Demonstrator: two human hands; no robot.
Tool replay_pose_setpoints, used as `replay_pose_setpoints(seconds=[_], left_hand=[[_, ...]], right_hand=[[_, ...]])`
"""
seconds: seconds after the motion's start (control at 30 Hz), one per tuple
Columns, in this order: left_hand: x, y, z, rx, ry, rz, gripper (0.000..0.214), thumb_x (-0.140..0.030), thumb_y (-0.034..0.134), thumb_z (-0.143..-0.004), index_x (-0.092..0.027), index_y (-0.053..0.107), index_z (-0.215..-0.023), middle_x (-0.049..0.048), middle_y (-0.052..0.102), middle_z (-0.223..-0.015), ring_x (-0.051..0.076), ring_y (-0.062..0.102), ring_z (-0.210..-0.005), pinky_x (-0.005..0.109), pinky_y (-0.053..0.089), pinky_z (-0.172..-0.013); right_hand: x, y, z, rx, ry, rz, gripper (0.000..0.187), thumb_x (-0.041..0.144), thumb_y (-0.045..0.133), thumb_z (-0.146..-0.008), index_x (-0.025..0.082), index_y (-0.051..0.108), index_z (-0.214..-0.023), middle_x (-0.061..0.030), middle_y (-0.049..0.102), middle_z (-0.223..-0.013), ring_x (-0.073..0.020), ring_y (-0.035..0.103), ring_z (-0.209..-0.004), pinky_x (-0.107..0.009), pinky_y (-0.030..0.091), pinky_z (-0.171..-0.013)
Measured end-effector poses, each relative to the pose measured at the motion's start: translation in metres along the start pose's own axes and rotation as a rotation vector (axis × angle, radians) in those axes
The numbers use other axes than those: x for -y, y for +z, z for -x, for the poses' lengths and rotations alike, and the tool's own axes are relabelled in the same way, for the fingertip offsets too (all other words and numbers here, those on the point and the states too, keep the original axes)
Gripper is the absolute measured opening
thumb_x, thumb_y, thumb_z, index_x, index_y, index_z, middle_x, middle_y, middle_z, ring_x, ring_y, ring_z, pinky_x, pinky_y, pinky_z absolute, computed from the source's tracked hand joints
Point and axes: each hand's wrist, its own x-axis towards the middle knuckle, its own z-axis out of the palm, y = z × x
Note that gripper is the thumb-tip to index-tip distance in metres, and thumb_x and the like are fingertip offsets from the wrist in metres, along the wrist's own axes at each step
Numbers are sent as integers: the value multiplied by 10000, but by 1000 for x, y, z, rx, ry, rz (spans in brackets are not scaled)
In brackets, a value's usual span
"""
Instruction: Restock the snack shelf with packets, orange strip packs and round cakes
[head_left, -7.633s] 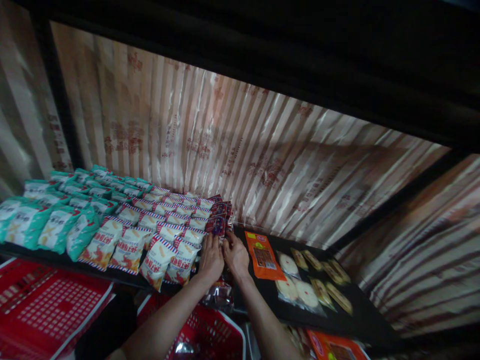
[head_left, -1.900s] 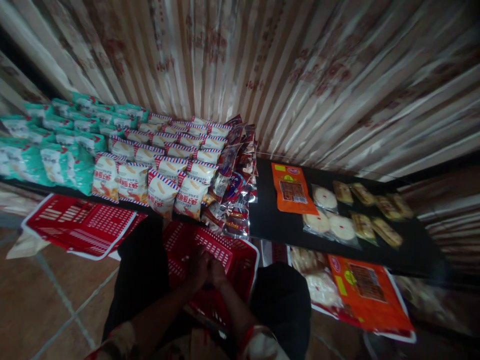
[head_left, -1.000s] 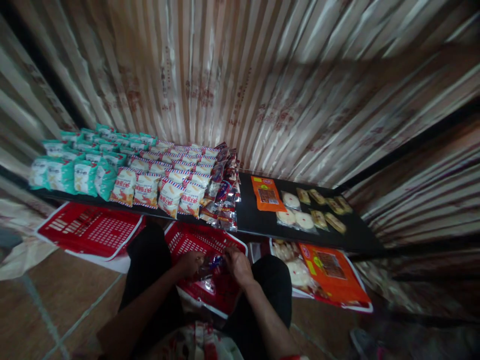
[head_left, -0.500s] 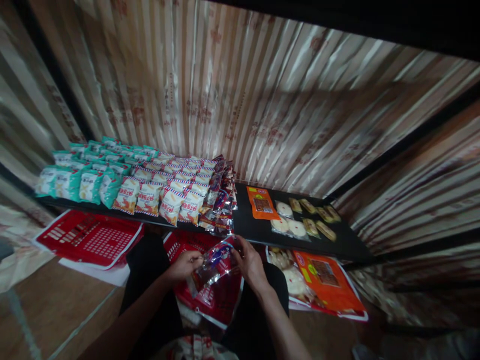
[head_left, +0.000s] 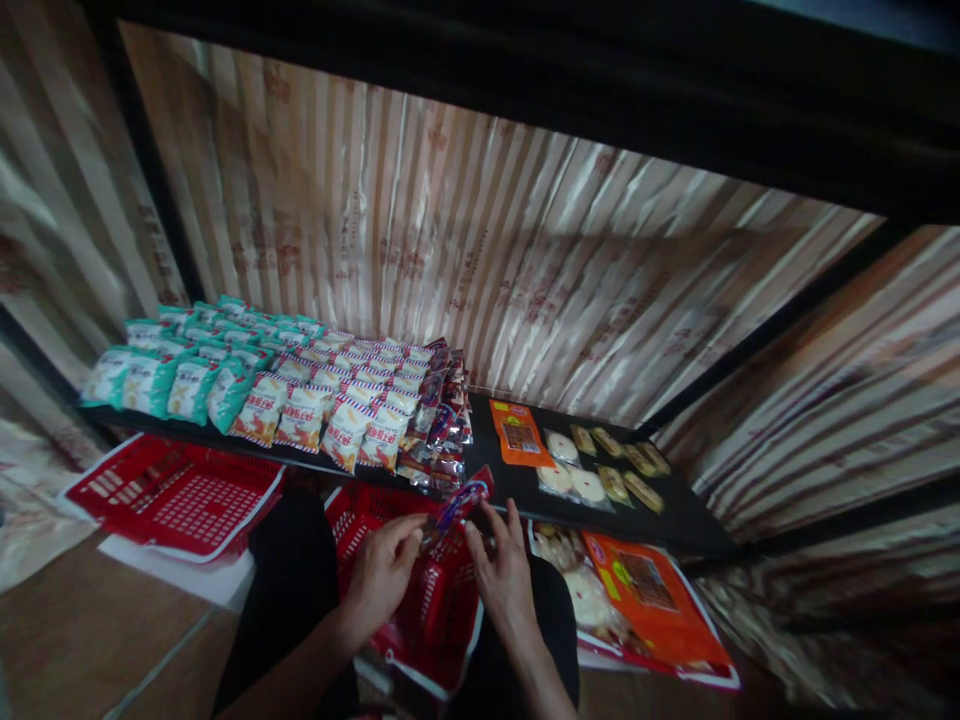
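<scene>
Between my hands, above a red basket (head_left: 442,600), is a shiny purple-red snack packet (head_left: 466,502), tilted and seen partly edge-on. My left hand (head_left: 386,568) pinches its lower left end, thumb and fingers together. At its right side, the fingers of my right hand (head_left: 501,560) are bent around the packet's edge. Just beyond, similar dark red packets (head_left: 446,425) lie in a stack on the black shelf (head_left: 487,490). White and orange snack bags (head_left: 304,412) stand in rows beside that stack.
Teal snack bags (head_left: 191,385) fill the shelf's left end. Rightward lie an orange packet (head_left: 517,435), round white wrapped cakes (head_left: 585,485) and several yellowish packets (head_left: 643,490). Another red basket (head_left: 180,500) stands at left; one with an orange bag (head_left: 652,600) at right. A dark shelf beam (head_left: 525,110) crosses overhead.
The packet has turned from lying fairly flat to more edge-on and tilted up. My left hand has shifted closer to my right. The view has tilted up, showing more overhead beam.
</scene>
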Motion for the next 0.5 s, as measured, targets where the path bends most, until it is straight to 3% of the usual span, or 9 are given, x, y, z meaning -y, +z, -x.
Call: replay_pose_setpoints(seconds=[0.1, 0.23, 0.37, 0.5], left_hand=[[-6, 4, 8, -56, 140, -124, 358, -223, 342, -863, -215, 632, -1072, 32, 648, -1118, 151, 591, -1035, 272, 447, -943], [-8, 8, 17, -55, 349, -299, 395, -179, 323, -865, -215, 582, -1161, 54, 608, -1186, 173, 561, -1096, 321, 455, -957], [-9, 13, 24, -35, 425, -414, 441, -157, 315, -859, -214, 504, -1254, 71, 563, -1243, 197, 502, -1171, 367, 432, -990], [-11, 16, 33, 20, 419, -471, 465, -177, 345, -845, -209, 457, -1295, 75, 503, -1307, 222, 441, -1227, 407, 403, -1017]], right_hand=[[14, -1, 4, 171, 78, -153, 509, 502, 520, -773, 202, 563, -1183, -111, 513, -1291, -254, 436, -1227, -414, 382, -996], [38, 3, 10, 316, 195, -481, 579, 522, 554, -755, 193, 515, -1230, -76, 560, -1247, -223, 479, -1188, -357, 406, -974], [44, 15, 19, 313, 288, -661, 541, 490, 601, -738, 212, 521, -1195, -57, 595, -1195, -205, 519, -1138, -321, 429, -942], [36, 29, 24, 216, 401, -707, 423, 520, 606, -716, 189, 609, -980, -57, 679, -981, -202, 618, -942, -307, 479, -839]])
